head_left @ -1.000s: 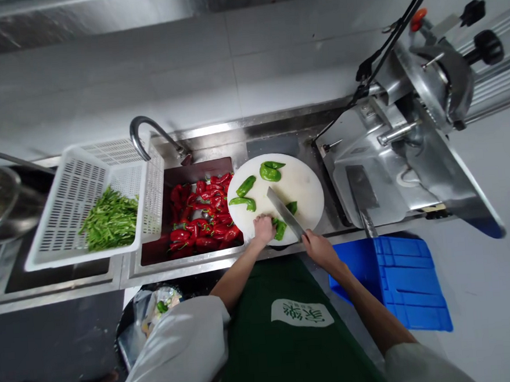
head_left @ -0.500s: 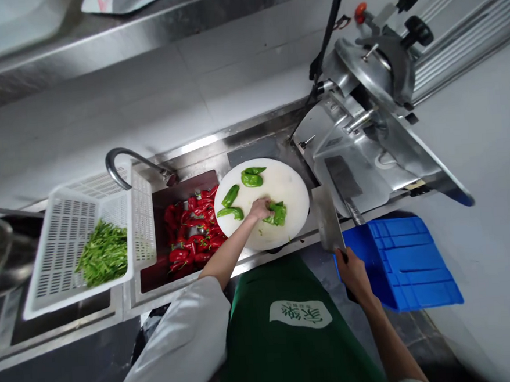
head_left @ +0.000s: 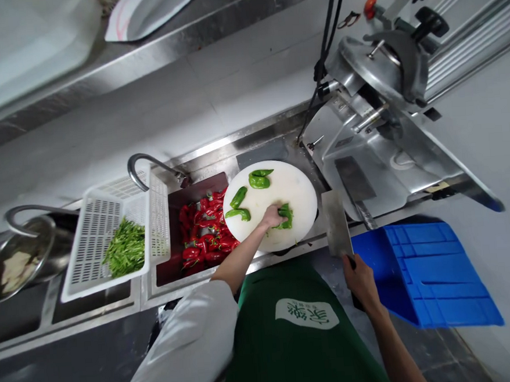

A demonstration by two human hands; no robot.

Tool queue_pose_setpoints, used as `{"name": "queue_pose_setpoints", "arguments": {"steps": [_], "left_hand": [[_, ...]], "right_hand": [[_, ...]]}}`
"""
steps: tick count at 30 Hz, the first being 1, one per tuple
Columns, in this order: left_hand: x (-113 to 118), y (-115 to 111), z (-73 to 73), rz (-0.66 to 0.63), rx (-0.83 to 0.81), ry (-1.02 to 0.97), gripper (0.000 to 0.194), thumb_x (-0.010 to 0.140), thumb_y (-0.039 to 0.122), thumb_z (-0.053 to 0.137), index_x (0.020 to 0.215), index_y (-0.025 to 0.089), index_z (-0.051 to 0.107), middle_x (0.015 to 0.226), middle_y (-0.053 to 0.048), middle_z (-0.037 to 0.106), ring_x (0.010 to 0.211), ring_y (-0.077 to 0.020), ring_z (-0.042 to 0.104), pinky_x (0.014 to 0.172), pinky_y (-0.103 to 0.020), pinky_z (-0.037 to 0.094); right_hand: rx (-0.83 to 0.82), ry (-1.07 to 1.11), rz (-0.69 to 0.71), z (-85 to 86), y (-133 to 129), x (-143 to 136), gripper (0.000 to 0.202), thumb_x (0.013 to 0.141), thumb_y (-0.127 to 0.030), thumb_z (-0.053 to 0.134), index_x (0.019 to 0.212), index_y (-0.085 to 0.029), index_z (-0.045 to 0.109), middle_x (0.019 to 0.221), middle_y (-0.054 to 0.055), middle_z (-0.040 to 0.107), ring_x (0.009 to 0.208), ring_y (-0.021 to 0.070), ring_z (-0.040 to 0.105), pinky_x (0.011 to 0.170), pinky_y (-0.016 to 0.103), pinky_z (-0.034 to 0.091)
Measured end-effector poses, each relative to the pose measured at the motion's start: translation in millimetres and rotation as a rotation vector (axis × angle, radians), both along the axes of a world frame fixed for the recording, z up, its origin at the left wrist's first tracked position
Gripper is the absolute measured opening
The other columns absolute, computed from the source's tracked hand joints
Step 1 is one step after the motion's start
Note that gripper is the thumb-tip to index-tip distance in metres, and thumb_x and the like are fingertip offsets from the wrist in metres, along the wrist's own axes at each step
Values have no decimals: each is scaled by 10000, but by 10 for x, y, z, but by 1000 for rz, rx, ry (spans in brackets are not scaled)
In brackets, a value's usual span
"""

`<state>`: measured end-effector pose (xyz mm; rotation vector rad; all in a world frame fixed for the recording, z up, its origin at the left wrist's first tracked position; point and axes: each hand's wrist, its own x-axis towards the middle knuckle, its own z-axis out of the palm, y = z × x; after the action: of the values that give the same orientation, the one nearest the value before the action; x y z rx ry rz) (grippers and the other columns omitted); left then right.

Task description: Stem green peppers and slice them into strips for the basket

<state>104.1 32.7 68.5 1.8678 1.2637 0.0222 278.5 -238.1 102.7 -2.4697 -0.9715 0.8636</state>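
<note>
My left hand [head_left: 273, 215] is closed on green pepper pieces [head_left: 285, 217] on the round white cutting board [head_left: 298, 182]. Whole green peppers [head_left: 238, 197] lie along the board's left and upper part. My right hand [head_left: 360, 278] grips the handle of a cleaver [head_left: 336, 223], whose broad blade points away from me, just right of the board and apart from it.
Red peppers [head_left: 204, 241] fill the sink left of the board. Beyond it, a white basket [head_left: 157, 227] holds cut greens [head_left: 126, 249]. At right are a metal slicer [head_left: 373, 78], a second cleaver [head_left: 354, 179] and a blue crate [head_left: 444, 276]. A shelf edge [head_left: 175, 48] crosses the top.
The whole view has shifted, bringing more of the metal pot at left into sight. My left hand has moved slightly over the cut pepper pieces. My right hand still holds the cleaver beside the board.
</note>
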Motion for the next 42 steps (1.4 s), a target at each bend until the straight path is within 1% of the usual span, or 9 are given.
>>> {"name": "queue_pose_setpoints", "arguments": {"steps": [2, 4, 6, 10, 13, 18, 24, 30, 42], "left_hand": [[-108, -55, 32, -9, 187, -47, 257, 769, 125, 669, 1023, 158, 648, 1125, -117, 627, 1070, -242, 592, 962, -392, 494], [-250, -108, 23, -36, 398, -66, 337, 797, 51, 581, 1099, 188, 638, 1194, -105, 589, 1162, -244, 531, 1028, -422, 452], [-415, -173, -35, -125, 506, -69, 402, 794, 30, 572, 1148, 209, 635, 1199, -98, 582, 1182, -249, 508, 1042, -447, 438], [-718, -362, -179, -334, 511, -108, 440, 823, 304, 705, 1241, 199, 617, 1260, -117, 569, 1230, -272, 474, 1082, -467, 398], [-815, -491, -224, -274, 562, -110, 445, 868, 435, 656, 1258, 222, 627, 1320, -107, 556, 1305, -300, 408, 1117, -508, 344], [-681, -481, -254, -145, 495, -129, 289, 982, 297, 465, 1145, 221, 691, 1264, -109, 577, 1215, -251, 509, 1040, -479, 443], [-552, -323, -248, -234, 467, -196, 245, 970, 263, 494, 1115, 229, 689, 1237, -90, 601, 1248, -235, 499, 1081, -470, 413], [-477, -343, -204, -175, 488, -28, 251, 968, 261, 477, 1084, 221, 696, 1175, -107, 578, 1150, -267, 490, 1006, -466, 457], [-383, -342, -336, -200, 534, 30, 270, 988, 195, 403, 1115, 181, 640, 1053, -94, 588, 1009, -233, 494, 961, -370, 432]], "right_hand": [[-18, -24, 49, 19, 43, 13, 290, 930, -384, 384, 893, -184, 590, 835, 127, 696, 781, 251, 649, 641, 281, 373], [-61, -67, 102, 55, 102, 24, 283, 949, -363, 381, 914, -177, 592, 810, 117, 691, 762, 243, 647, 628, 276, 354], [-102, -109, 172, 108, 182, 30, 275, 969, -337, 376, 947, -168, 592, 792, 104, 689, 748, 232, 647, 622, 273, 339], [-148, -169, 390, 248, 417, 5, 245, 992, -281, 381, 1026, -155, 588, 840, 104, 714, 751, 213, 661, 642, 272, 332], [-213, -203, 541, 333, 633, -71, 264, 1005, -283, 367, 1074, -149, 584, 846, 106, 724, 765, 218, 677, 648, 280, 339], [-300, -256, 682, 333, 853, -295, 314, 1024, -305, 315, 1117, -134, 562, 913, 141, 722, 849, 247, 695, 682, 289, 391], [-337, -230, 727, 321, 916, -515, 312, 1014, -256, 298, 1200, -108, 500, 940, 173, 708, 887, 273, 694, 692, 301, 420], [-368, -205, 698, 249, 1063, -614, 377, 1033, -258, 252, 1336, -79, 386, 975, 179, 693, 938, 273, 683, 768, 325, 445], [-386, -290, 731, 296, 976, -713, 368, 1006, -186, 277, 1332, -66, 398, 916, 196, 706, 926, 289, 698, 751, 329, 463]]}}
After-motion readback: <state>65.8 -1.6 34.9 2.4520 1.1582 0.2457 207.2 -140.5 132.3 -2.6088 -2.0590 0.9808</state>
